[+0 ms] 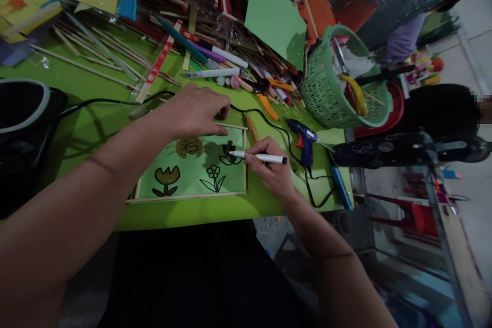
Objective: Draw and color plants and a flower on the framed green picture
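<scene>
Our right hand (272,171) clamped on white marker (269,158), tip at green card (189,174); our left hand (196,110) atop, thumb and fingers apart.

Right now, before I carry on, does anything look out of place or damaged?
Mostly clutter: loose sticks and pens lie jumbled at odd angles beyond the drawing, with orange-handled pliers among them. The glue gun lies on its side without a visible stand. I see no spill or obvious damage.

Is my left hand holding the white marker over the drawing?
No, the right hand holds the white marker, its tip at the dark flower.
</scene>
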Motion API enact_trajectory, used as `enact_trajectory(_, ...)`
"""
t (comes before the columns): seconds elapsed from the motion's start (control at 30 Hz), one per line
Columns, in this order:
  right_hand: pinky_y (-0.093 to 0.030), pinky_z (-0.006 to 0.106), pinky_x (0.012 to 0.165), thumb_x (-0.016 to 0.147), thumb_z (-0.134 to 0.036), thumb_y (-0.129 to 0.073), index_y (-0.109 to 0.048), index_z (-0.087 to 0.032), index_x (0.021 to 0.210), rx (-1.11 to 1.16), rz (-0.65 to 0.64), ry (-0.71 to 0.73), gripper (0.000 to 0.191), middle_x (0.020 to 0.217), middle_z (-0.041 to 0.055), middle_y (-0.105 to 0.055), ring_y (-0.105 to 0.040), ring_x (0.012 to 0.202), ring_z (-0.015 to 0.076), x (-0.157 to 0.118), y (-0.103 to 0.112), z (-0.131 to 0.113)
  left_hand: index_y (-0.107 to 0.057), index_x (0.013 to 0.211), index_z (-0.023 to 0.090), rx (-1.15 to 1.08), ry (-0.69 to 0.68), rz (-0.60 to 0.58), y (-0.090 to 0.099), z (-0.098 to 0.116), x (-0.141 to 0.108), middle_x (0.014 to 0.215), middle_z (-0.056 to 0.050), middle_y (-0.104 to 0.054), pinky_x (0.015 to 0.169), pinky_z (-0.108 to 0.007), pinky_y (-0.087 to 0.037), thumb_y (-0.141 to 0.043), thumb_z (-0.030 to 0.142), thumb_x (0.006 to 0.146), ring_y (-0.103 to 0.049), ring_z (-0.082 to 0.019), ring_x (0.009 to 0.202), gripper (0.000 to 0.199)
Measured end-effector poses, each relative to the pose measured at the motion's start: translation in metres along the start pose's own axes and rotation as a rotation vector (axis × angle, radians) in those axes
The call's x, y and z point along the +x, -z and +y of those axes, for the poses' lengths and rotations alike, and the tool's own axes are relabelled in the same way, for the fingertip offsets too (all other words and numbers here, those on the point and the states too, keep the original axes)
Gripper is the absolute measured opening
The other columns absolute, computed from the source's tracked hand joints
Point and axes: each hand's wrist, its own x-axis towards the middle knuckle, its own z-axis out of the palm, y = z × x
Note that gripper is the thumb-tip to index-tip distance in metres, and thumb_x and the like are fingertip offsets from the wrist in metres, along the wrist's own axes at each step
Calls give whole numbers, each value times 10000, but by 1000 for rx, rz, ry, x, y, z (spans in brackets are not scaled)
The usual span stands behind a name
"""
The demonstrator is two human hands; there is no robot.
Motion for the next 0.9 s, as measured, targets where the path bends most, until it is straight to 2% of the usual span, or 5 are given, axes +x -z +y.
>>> enact_trajectory(0.1,-428,268,587,938,-308,-763,-676,-238,901,11,-8,9,118,773,-25,-669,-557,639,128,0,0,0,-725,1094,198,7,26,-8,0,0,1,1076,-96,-767,893,-405,-441,-759,505,860,-694,-340,1062,387)
enact_trajectory(0.3,-406,265,577,939,-295,-756,-657,-239,883,39,-8,9,127,753,-34,-648,-530,621,123,1,0,-1,-727,1118,203,15,-4,16,-4,-5,2,1062,-77,-768,881,-371,-433,-726,507,892,-690,-313,1058,379)
enact_trajectory(0.6,-389,259,568,913,-293,-750,-646,-237,854,40,0,3,132,729,-38,-643,-521,612,121,1,0,-1,-707,1146,209,37,-11,-5,-3,-5,1,999,-89,-750,803,-375,-412,-712,512,916,-664,-294,956,381)
enact_trajectory(0.73,-384,260,557,905,-307,-743,-634,-240,844,44,-9,-30,142,708,-40,-631,-504,601,124,0,0,-2,-710,1117,208,3,-21,43,-6,-7,1,984,-68,-755,848,-349,-428,-719,502,903,-665,-283,1009,364)
enact_trajectory(0.9,-366,264,547,904,-307,-744,-625,-245,835,47,-14,-28,150,707,-41,-621,-479,587,123,0,1,-3,-720,1060,226,-34,-16,52,-12,-13,6,961,-70,-761,893,-373,-446,-749,545,860,-690,-311,998,377)
